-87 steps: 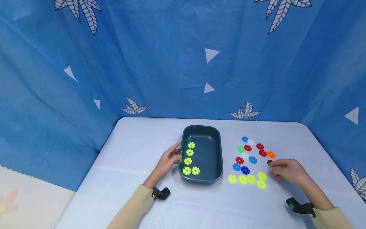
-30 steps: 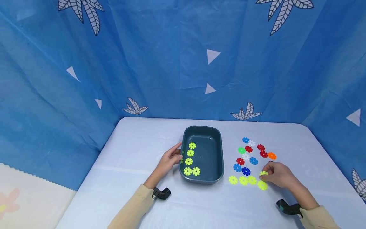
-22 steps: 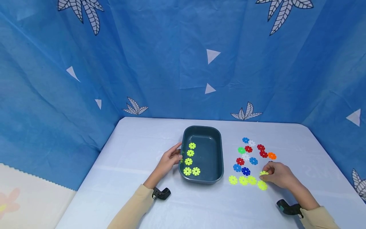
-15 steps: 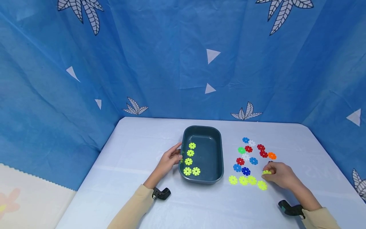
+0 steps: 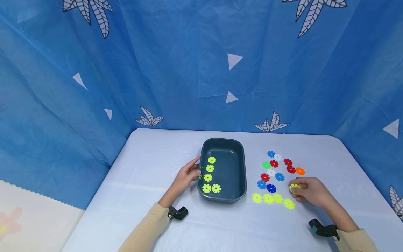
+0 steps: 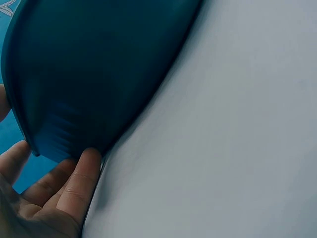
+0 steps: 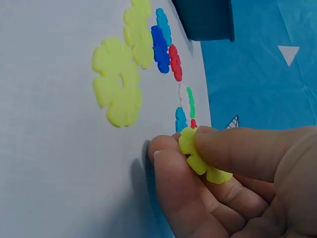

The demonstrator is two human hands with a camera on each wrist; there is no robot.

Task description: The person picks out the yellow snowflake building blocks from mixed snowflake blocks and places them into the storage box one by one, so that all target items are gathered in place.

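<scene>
In the head view my left hand (image 5: pixel 185 176) holds the left side of a dark teal plastic tray (image 5: pixel 238 194), thumb at the rim. The left wrist view has its fingertips against the outer wall of the tray (image 6: pixel 104 64). My right hand (image 5: pixel 313 191) pinches a yellow-green notched interlocking disc (image 5: pixel 294 186) between thumb and fingers, just over the table. In the right wrist view the pinched disc (image 7: pixel 198 158) stands tilted, partly covered by the thumb. Several matching yellow-green discs (image 5: pixel 289 203) lie nearby. Inside the tray, several more yellow-green discs (image 5: pixel 216 188) form an L shape.
Right of the tray lie red discs (image 5: pixel 288 162), blue discs (image 5: pixel 279 176), white discs (image 5: pixel 270 172), a green disc (image 5: pixel 266 165) and an orange disc (image 5: pixel 300 171). A dark disc (image 5: pixel 297 177) is mostly hidden by my right hand. Blue curtain (image 5: pixel 189 70) surrounds the white table (image 5: pixel 151 154).
My right hand has left the dark disc, moved to the yellow-green pair, picked up the upper disc and drawn it slightly right, turning it. My left hand stays at the tray.
</scene>
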